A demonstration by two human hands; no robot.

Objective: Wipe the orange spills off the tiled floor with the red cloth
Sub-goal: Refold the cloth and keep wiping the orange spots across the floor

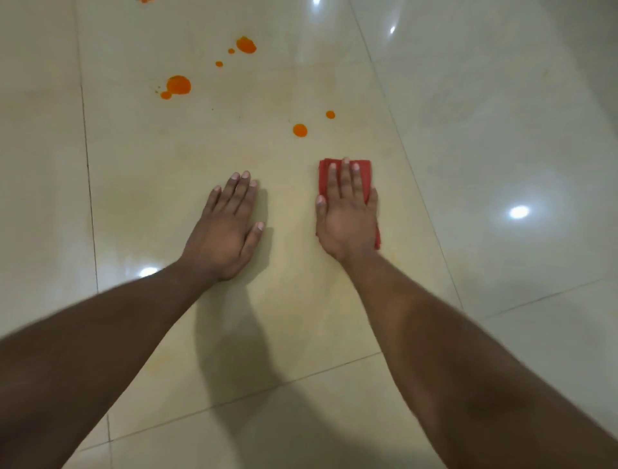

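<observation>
My right hand [346, 217] lies flat on a folded red cloth [366, 174], pressing it onto the glossy cream tiled floor [301, 301]; the cloth shows past my fingertips and along the hand's right side. My left hand [227, 227] rests palm down on the bare tile to the left, fingers spread, holding nothing. Orange spills lie farther ahead: a round drop [300, 130] just beyond the cloth, a smaller one [330, 114], a large blot [179, 85] to the far left and another blot [246, 45] higher up, with several tiny drops between.
Dark grout lines run along the left [87, 160] and diagonally on the right [421, 194]. Ceiling-light reflections glare on the tiles, one at the right [519, 212]. A faint yellowish smear tints the tile around my hands. More orange shows at the top edge [144, 1].
</observation>
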